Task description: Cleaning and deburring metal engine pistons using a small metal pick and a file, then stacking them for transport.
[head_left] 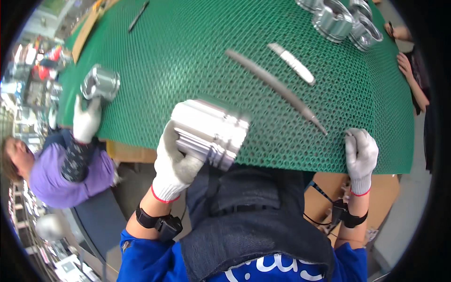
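Note:
My left hand [174, 164], in a white knit glove, grips a shiny metal piston [206, 129] with ring grooves, tilted above the near edge of the green mat. The piston is slightly blurred. My right hand [361, 152], also gloved, lies at the mat's near right edge with its fingers curled in; no object shows in them. Close to its fingertips is the thin tang of a long, grey, tapered file [277, 87] lying diagonally on the mat. Beyond the file lies a slim tool with a white wrapped handle [296, 67] and a grey tip.
Several pistons [333, 21] stand at the far right of the green textured mat [188, 61]. A dark pen-like stick [138, 16] lies far left. At left, a person in purple touches another piston [101, 83] with a gloved hand [87, 120]. Another person's hands [405, 65] are at right.

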Tool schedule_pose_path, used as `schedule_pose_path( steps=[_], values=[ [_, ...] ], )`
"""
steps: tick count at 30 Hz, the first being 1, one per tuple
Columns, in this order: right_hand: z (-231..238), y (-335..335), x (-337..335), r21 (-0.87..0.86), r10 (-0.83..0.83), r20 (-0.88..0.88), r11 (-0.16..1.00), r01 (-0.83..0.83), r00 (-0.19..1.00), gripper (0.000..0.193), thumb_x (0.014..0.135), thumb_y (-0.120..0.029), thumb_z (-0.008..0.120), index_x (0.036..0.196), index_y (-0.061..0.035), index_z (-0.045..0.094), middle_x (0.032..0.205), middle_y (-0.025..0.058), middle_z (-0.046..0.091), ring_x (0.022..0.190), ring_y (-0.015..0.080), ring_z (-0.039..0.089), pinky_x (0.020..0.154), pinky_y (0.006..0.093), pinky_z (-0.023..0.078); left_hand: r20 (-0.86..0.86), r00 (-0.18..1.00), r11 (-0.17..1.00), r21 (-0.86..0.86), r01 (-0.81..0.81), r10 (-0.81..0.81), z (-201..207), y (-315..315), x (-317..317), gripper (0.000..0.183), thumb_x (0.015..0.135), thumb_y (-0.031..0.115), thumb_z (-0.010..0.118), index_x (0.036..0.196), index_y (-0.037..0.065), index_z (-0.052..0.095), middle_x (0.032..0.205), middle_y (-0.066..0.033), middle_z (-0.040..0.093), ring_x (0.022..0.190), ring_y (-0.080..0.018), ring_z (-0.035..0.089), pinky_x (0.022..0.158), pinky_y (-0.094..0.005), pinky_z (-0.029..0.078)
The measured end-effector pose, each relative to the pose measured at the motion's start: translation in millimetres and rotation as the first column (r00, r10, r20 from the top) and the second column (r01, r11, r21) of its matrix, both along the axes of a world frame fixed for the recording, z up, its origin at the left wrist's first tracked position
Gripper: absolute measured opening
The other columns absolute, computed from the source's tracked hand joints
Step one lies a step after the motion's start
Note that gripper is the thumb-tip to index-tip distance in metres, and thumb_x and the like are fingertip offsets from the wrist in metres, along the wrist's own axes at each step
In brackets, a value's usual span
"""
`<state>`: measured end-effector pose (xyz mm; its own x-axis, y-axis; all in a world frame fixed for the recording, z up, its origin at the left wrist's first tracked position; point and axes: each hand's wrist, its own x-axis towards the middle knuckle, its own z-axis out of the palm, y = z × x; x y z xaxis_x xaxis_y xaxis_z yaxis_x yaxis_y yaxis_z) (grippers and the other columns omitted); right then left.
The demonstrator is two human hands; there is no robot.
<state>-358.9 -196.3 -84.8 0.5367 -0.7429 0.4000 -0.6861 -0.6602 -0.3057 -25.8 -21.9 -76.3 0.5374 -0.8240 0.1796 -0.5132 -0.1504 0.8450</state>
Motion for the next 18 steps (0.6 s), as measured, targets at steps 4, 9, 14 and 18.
schedule_pose_path(
  steps=[4,9,14,18],
  values=[
    [-11.3,0.5,-2.4,-0.142,-0.005,-0.045,0.99,-0.001,0.999,0.01,0.087,-0.011,0.064,0.092,-0.0025,0.066,0.082,0.0132,0.065,0.07,0.0299,0.064,0.065,0.0369,0.05,0.092,0.991,0.992,-0.064,0.105,-0.099,-31.6,29.0,4.3,0.045,0.074,0.002,0.071,0.117,-0.001,0.056,0.097,-0.015,0.066,0.088,-0.0283,0.068,0.076,-0.0342,0.054],
    [-14.6,8.0,3.5,-0.132,-0.051,-0.072,0.99,0.041,0.996,0.009,0.088,-0.008,0.064,0.094,-0.0016,0.066,0.085,0.0135,0.067,0.073,0.0282,0.066,0.067,0.0347,0.052,0.149,0.948,0.937,-0.17,0.307,-0.283,-41.5,36.3,16.3,0.055,0.063,-0.002,0.072,0.116,-0.003,0.058,0.108,-0.0195,0.064,0.095,-0.0364,0.066,0.084,-0.0385,0.053],
    [-15.3,9.2,-0.3,-0.162,-0.069,-0.086,0.985,0.055,0.994,0.008,0.089,-0.008,0.063,0.094,-0.0015,0.066,0.085,0.0136,0.067,0.073,0.028,0.066,0.068,0.0346,0.052,0.212,0.925,0.926,-0.145,0.349,-0.316,-61.6,49.0,17.8,0.061,0.055,-0.002,0.076,0.114,-0.003,0.059,0.119,-0.0232,0.06,0.111,-0.0405,0.061,0.094,-0.0437,0.051],
    [-15.4,7.0,-0.8,-0.146,-0.088,-0.099,0.987,0.073,0.991,0.008,0.088,-0.007,0.063,0.093,-0.0016,0.066,0.086,0.0136,0.067,0.074,0.0282,0.066,0.069,0.0346,0.052,0.175,0.913,0.879,-0.255,0.404,-0.369,-71.1,49.1,22.8,0.06,0.054,0.001,0.077,0.111,-0.003,0.059,0.115,-0.0224,0.06,0.109,-0.043,0.06,0.093,-0.0486,0.051]
  ],
)
